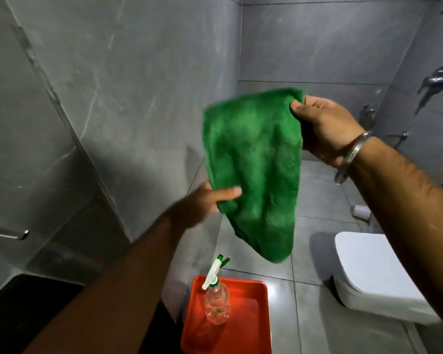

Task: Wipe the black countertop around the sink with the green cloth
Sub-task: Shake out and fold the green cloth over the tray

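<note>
1. Nearest the camera, lower left: dark slab edge, taken for the black countertop; no cloth on it, no sink in view.
2. Just beyond, on the floor: red tray, holding an upright clear spray bottle with white trigger head and green nozzle. Untouched by either hand.
3. To the right of the tray: white toilet, lid closed, wall-hung as far as could be told.
4. At mid height, in the air above the tray: green cloth, hanging slack and slightly blurred, held between two hands, well apart from the counter.
5. At its lower left edge: left hand, thumb pressed over the fabric, pinching it against fingers hidden behind; blurred.
6. At its upper right corner: right hand, thumb and forefinger nipped on the corner, remaining fingers loosely curled behind; metal bangle at the wrist.
7. Farthest: grey marble-look wall tiles, and chrome shower fittings at the upper right.
8. Progress, as judged: cloth in hand and opened out, nothing more. Wiping not begun; no wet or wiped streak discernible on the dark surface. Left: turning toward the sink, laying the cloth flat, working round the basin.
</note>
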### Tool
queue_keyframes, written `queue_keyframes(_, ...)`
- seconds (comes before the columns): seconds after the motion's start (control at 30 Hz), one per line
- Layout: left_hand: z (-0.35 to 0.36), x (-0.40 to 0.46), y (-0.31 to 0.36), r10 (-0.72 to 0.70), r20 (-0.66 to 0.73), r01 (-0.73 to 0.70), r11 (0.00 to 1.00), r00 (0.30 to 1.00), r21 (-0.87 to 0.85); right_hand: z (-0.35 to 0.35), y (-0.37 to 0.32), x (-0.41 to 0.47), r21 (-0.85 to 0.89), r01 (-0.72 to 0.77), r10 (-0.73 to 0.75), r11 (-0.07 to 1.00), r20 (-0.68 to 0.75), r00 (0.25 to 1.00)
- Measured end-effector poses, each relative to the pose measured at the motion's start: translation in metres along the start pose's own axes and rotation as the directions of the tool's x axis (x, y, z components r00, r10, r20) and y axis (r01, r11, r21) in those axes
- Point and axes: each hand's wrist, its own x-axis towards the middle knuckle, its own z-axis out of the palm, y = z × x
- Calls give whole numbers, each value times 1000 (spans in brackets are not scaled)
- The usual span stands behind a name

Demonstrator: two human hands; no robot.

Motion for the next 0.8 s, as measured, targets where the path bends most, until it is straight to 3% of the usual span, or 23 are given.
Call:
queue_keyframes(0.07, 16, 0, -36, -73, 45, 79, 988, 996, -133, -18, 19, -3, 61, -85, 89, 995, -77, 993)
queue_keyframes(0.13, 20, 6, -45, -70, 69, 88, 951, 995, -298, -39, 50, -18, 286, -243, 275, 927, -76, 959)
queue_keyframes(0.2, 21, 11, -43, -58, 55, 75, 909, 997, -409, -46, 100, -45, 501, -446, 466, 742, 92, 880)
queue_keyframes(0.3, 21, 13, -51, -96, -21, 78, 902, 995, -424, -24, 181, -92, 490, -677, 669, 550, 227, 708)
queue_keyframes(0.37, 15, 8, -59, -108, -80, 66, 909, 991, -411, 1, 211, -105, 563, -664, 640, 492, 283, 714)
queue_keyframes(0.57, -15, -10, -53, -80, -53, 49, 898, 995, -438, 74, 210, -98, 428, -635, 562, 643, 300, 771)
queue_keyframes(0.67, -26, -18, -41, -61, -40, 39, 905, 997, -423, 91, 205, -93, 553, -473, 437, 686, 208, 875)
queue_keyframes(0.73, -40, -26, -37, -54, -107, 16, 943, 993, -331, 87, 197, -90, 540, -381, 379, 751, 119, 918)
queue_keyframes(0.8, -54, -33, -36, -46, -202, 18, 990, 978, -142, 75, 187, -86, 426, -378, 384, 822, 76, 920)
